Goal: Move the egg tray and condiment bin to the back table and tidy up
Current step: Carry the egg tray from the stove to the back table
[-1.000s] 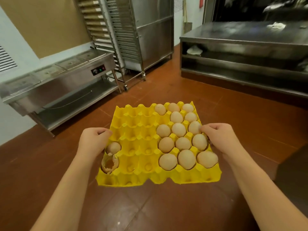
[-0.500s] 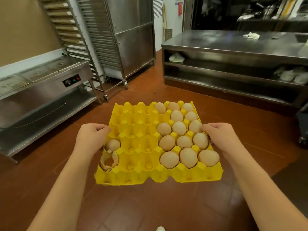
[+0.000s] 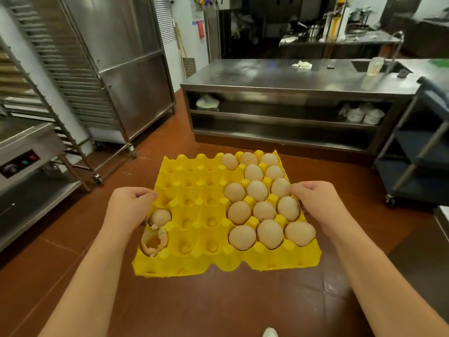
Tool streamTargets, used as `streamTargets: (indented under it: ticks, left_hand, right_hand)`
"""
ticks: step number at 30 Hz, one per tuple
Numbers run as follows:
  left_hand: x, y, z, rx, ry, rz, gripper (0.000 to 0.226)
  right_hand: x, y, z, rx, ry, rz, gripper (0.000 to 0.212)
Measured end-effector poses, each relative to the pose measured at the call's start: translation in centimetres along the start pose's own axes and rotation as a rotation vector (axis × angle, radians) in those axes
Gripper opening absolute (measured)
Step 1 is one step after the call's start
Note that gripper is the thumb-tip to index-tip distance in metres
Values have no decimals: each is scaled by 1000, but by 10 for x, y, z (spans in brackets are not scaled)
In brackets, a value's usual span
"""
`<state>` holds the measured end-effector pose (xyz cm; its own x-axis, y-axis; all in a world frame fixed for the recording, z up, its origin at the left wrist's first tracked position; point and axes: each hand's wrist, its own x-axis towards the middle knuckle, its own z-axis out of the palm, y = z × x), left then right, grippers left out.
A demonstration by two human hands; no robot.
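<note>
Steel table (image 3: pixel 267 76): white rag (image 3: pixel 302 65), clear cup (image 3: pixel 374 66), small dark item (image 3: pixel 403 74) on top. Lower shelf (image 3: pixel 279 113): white bowls (image 3: pixel 362 114).

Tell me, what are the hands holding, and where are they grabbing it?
Both hands hold the yellow egg tray by its side edges: the left hand grips the left edge, and the right hand grips the right edge, beside the eggs.
</note>
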<state>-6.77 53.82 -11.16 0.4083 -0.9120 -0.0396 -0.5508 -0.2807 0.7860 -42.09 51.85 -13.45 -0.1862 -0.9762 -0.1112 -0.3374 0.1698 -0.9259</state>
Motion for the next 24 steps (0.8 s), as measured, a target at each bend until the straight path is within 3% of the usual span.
streamTargets:
  ticks: [4,14,24]
  left_hand:
    - [50,28,35,2,6,14,15]
    - [153,75,85,-8,24,10,17]
    - [312,102,125,-17,2,44,14]
  right_hand:
    - [62,1,-9,19,1,14,39]
    - [195,-13,-12,34,-7,65,15]
    - [335,-37,29,-13,32,61,24]
